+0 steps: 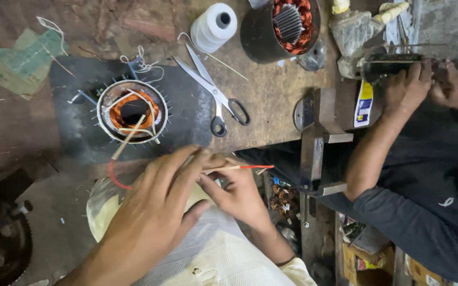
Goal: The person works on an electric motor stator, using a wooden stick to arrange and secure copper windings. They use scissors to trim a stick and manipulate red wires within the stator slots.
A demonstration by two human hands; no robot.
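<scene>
Red-tipped thin stick (239,168) is pinched between the fingertips of the right hand (237,196), just off the near edge of the workbench (271,95). The left hand (157,212) is blurred, its fingers spread and closed on nothing, touching the stick's left end. A motor stator (132,111) with copper windings is seen beyond, beside scissors (216,95) and a white thread spool (214,26). A co-worker's hands (406,90) are kept at the right

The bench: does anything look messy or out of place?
Somewhat. The scissors lie open, loose white thread tangles beside the stator, and torn green paper sits at the left. Nothing looks spilled.
</scene>
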